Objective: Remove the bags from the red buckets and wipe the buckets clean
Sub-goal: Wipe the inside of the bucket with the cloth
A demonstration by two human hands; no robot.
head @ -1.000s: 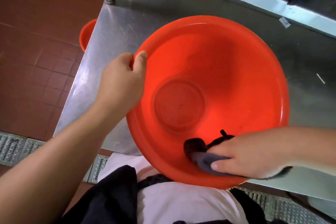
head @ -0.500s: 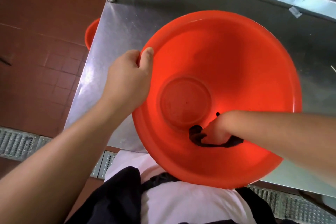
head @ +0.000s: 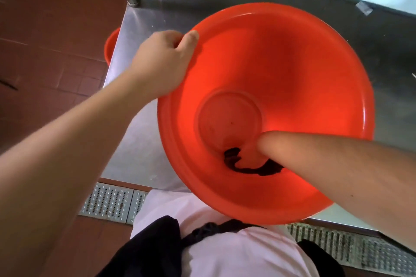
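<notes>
I can read no writing or label anywhere. The red bucket sits tilted toward me at the near edge of the steel table. My left hand grips its rim, thumb inside. My right hand, deep in the bucket and mostly hidden by my forearm, presses a dark cloth; its grip I cannot tell. A second red bucket is cut off behind the table.

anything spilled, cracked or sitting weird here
No spill or crack shows. The red bucket is tilted toward the person and overhangs the steel table edge, but the left hand grips its rim while the right hand presses a dark cloth inside. A second red bucket sits on the floor.
</notes>
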